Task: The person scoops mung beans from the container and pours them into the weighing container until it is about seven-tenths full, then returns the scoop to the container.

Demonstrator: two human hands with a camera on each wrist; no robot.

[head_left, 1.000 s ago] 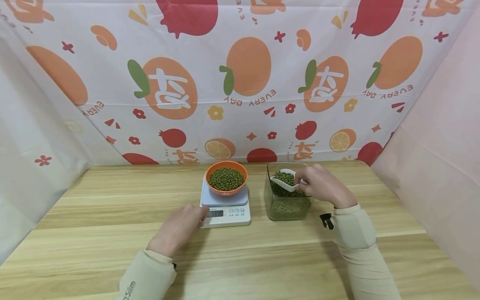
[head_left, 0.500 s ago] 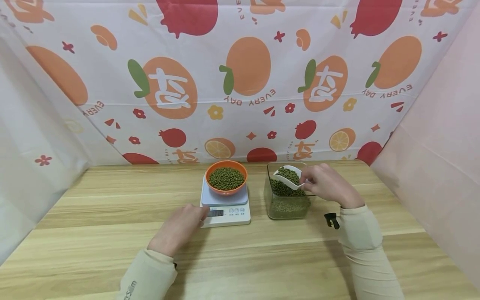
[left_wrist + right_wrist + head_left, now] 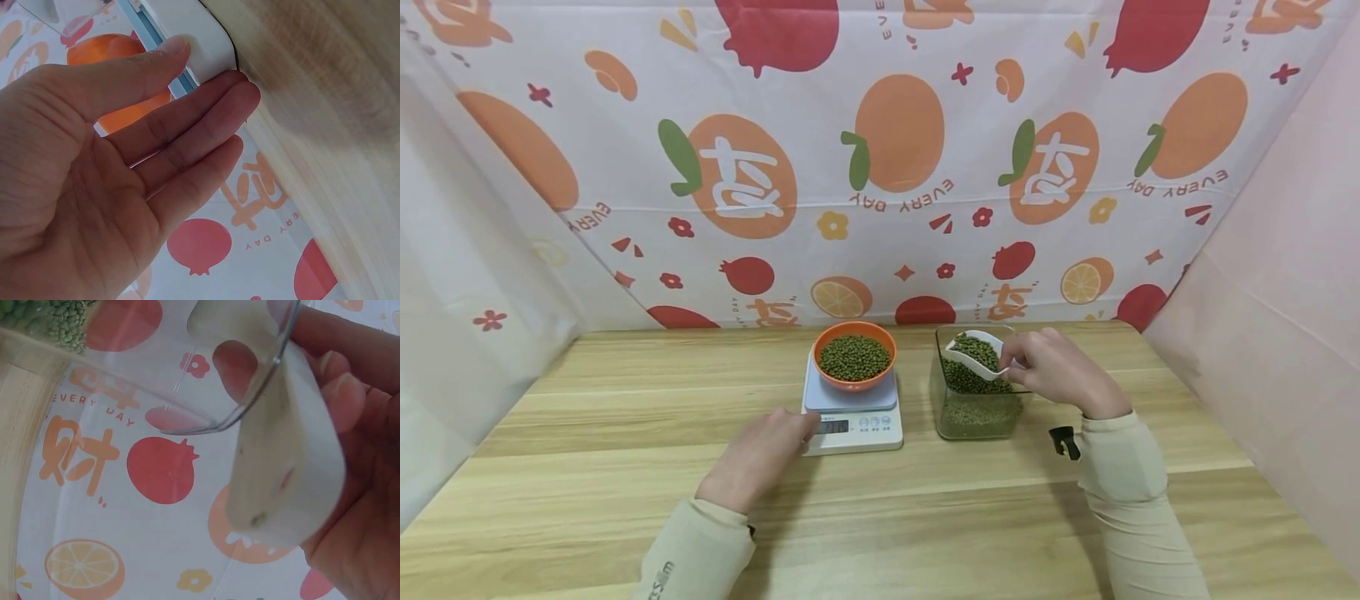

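In the head view, my right hand (image 3: pixel 1060 372) pinches the handle of a white scoop (image 3: pixel 976 365). Green mung beans fill the scoop, just above more beans (image 3: pixel 961 382) in a clear square container (image 3: pixel 979 430). The right wrist view shows the white scoop handle (image 3: pixel 284 462) between my fingers, beside the container's clear rim. My left hand (image 3: pixel 760 458) holds the front left corner of a white kitchen scale (image 3: pixel 850 443); thumb and fingertips touch its edge in the left wrist view. An orange bowl (image 3: pixel 853 387) of mung beans sits on the scale's platform.
The scale's small display (image 3: pixel 833 427) is partly covered by my left fingertips, and its digits are too blurred to read. A wooden table (image 3: pixel 925 517) bears everything. Fruit-printed cloth (image 3: pixel 805 192) hangs behind, with pale cloth at both sides.
My right hand has moved slightly right and the scoop has turned more level, now heaped with beans. Over the last half second almost nothing moved. The left hand has stayed on the scale.
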